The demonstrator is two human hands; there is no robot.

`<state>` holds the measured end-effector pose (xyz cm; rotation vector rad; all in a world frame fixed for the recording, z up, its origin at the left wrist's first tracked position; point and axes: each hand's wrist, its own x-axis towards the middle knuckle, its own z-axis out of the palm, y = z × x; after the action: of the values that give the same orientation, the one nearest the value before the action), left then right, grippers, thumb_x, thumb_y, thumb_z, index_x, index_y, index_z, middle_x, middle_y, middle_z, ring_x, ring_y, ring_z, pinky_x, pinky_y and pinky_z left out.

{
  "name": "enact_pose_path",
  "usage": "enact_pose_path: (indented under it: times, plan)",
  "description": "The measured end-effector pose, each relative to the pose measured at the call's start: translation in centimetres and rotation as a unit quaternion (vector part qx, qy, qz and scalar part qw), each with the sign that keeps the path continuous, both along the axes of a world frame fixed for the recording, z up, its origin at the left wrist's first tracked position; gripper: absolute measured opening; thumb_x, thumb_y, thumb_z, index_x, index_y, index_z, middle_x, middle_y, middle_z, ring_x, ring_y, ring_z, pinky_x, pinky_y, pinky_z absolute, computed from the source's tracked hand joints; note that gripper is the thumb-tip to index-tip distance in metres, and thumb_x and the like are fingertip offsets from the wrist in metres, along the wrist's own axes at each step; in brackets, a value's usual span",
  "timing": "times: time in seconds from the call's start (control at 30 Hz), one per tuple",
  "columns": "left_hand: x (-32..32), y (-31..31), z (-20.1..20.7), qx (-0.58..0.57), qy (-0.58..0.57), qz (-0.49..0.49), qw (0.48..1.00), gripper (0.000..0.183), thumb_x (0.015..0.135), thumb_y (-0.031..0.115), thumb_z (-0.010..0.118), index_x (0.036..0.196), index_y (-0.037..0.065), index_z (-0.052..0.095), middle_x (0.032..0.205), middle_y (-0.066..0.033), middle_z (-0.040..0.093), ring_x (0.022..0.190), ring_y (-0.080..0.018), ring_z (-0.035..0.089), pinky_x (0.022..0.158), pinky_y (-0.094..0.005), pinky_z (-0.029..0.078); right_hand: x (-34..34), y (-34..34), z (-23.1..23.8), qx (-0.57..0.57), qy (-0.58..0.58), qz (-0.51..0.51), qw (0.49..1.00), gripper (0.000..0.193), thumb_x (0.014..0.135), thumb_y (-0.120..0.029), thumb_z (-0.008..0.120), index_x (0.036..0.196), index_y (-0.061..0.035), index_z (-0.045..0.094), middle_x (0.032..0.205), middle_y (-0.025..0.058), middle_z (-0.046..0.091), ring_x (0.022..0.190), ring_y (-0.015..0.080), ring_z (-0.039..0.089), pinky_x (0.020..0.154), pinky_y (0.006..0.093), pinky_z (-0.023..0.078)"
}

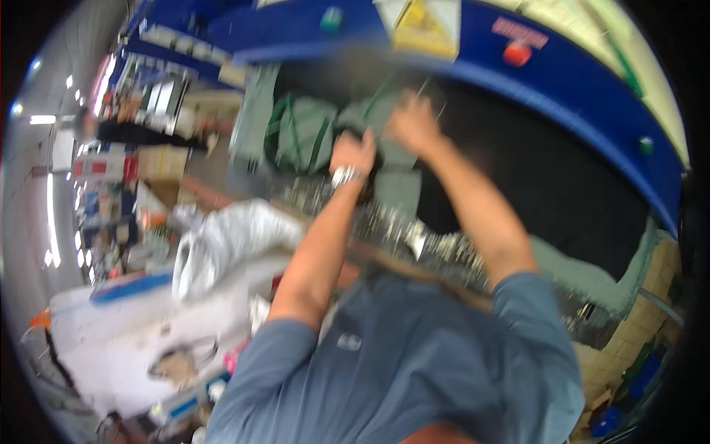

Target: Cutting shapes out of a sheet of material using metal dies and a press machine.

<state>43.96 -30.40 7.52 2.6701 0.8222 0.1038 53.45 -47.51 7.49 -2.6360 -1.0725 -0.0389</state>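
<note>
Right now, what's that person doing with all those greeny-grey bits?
A person in a blue-grey shirt is reaching with both bare hands over grey-green pieces on a dark surface, in front of a big blue frame. The left hand, with a silvery band on its wrist, is beside the pieces. The right hand is a bit farther right. It's blurry, so I can't tell if either is gripping anything.
</note>
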Motion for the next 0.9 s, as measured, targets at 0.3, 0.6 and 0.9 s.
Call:
enact_pose_path:
  times: [0.3, 0.6, 0.9]
  plan:
    - [1.0, 3.5, -1.2, -0.03, 0.075, -0.014, 0.997, 0.046, 0.086, 0.044, 0.073, 0.094, -0.001, 0.076, 0.111, -0.0323, 0.073, 0.107, -0.0488, 0.071, 0.095, -0.0535, 0.057, -0.8, -1.0, -1.1, 0.111, 0.047, 0.023, 0.992, 0.034, 0.084, -0.045, 0.082, 0.106, -0.0196, 0.084, 0.113, 0.005, 0.074, 0.144, 0.0417, 0.04, 0.112, 0.0605, 0.033]
    - [-7.3, 14.6, 0.0, -0.27, -0.113, -0.203, 0.934, 0.027, 0.083, 0.006, 0.068, 0.067, 0.002, 0.047, 0.077, -0.0074, 0.06, 0.07, -0.02, 0.057, 0.063, -0.0378, 0.044, -0.8, -1.6, -0.2, 0.108, 0.068, 0.009, 0.992, 0.033, 0.082, -0.042, 0.084, 0.105, -0.018, 0.084, 0.113, 0.0056, 0.074, 0.146, 0.0413, 0.039, 0.111, 0.0583, 0.033]
    - [-7.7, 10.0, -0.2, -0.236, -0.208, 0.03, 0.949, 0.048, 0.084, 0.012, 0.088, 0.118, -0.001, 0.057, 0.11, -0.0094, 0.067, 0.09, -0.0197, 0.064, 0.082, -0.033, 0.053, -1.5, -0.2, 1.7, 0.074, 0.059, 0.003, 0.996, 0.036, 0.086, -0.045, 0.082, 0.104, -0.0146, 0.082, 0.118, 0.0084, 0.069, 0.146, 0.0392, 0.041, 0.115, 0.0693, 0.029]
